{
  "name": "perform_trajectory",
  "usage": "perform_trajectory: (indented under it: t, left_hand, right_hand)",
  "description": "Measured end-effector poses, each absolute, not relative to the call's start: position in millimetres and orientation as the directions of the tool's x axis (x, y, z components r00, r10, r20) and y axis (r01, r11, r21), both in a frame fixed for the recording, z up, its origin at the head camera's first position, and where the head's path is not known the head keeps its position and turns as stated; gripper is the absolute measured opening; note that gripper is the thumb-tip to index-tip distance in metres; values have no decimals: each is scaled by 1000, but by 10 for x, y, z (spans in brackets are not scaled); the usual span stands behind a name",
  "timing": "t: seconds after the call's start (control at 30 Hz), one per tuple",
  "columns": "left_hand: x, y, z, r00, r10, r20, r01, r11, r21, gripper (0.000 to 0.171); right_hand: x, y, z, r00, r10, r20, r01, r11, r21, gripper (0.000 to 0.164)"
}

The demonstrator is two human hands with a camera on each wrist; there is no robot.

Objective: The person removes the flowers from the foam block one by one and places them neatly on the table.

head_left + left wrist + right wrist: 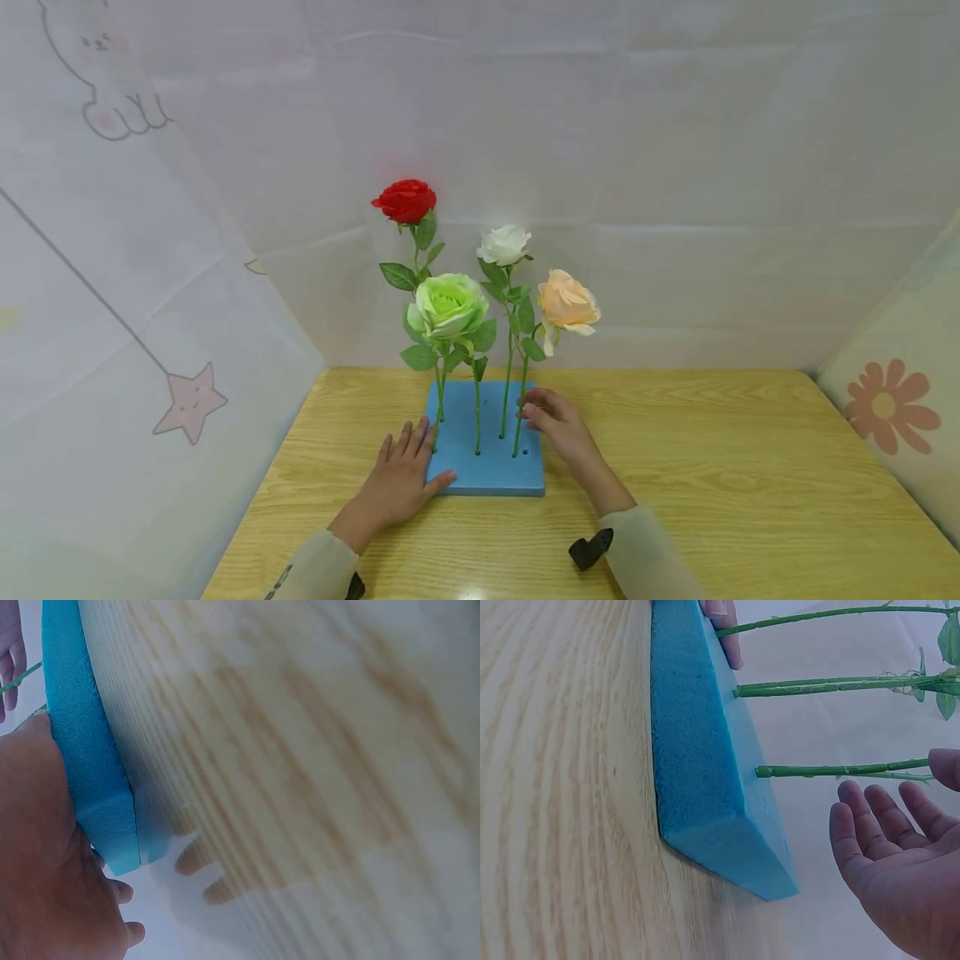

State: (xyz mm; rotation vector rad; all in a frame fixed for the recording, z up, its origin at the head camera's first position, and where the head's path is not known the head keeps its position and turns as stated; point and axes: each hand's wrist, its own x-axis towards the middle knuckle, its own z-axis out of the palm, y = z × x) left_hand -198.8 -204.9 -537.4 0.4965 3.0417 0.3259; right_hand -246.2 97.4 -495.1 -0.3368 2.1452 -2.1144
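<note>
We're seeing a blue board (491, 479) lying on the wood-grain table (712, 467), in front of the person, with green stems standing in its holes. Left hand (397, 483) is resting at the board's left edge, thumb reaching over the near corner, fingers straight and spread apart. Right hand (566, 429) is hovering off the board's right side, around the peach rose's stem (516, 442); its fingers are curving loosely, slightly apart, while the thumb is overlapping the stem in the wrist view; whether it's touching, we can't tell. Peach rose (567, 302) is leaning right, white rose (504, 245) is standing left of it, green rose (448, 307) is blooming lower left, red rose (406, 202) is rising highest. Behind, we're noting a pale backdrop (675, 167), with a pink star (191, 402) showing at left.
</note>
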Motion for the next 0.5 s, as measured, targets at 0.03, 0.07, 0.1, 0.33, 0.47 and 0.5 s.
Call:
perform_trajectory:
  t: [0.03, 0.07, 0.1, 0.33, 0.47, 0.5]
  left_hand:
    - [-1985, -2048, -5367, -948, 320, -8, 310, 926, 215, 93]
    - [-1982, -2047, -5360, -947, 320, -9, 310, 926, 215, 93]
    - [-1979, -2046, -5354, -947, 320, -10, 310, 926, 217, 93]
    - [-1973, -2045, -5336, -948, 319, -15, 308, 926, 218, 93]
    - [-1971, -2044, -5332, -947, 320, -19, 308, 926, 218, 94]
    - [-1969, -2043, -5331, -947, 320, -18, 308, 926, 218, 94]
  right_hand:
    - [-2461, 967, -4949, -968, -239, 75, -77, 2, -997, 36]
    - [-2460, 959, -4947, -967, -242, 75, -76, -4, -997, 37]
    - [-2457, 952, -4946, -966, -246, 79, -80, -8, -997, 37]
    - [-2466, 911, -4977, -959, -271, 80, -74, -32, -997, 41]
    - [-2452, 891, -4981, -961, -269, 65, -59, -30, -998, 42]
    - [-2445, 887, -4977, -961, -269, 64, -57, -32, -998, 42]
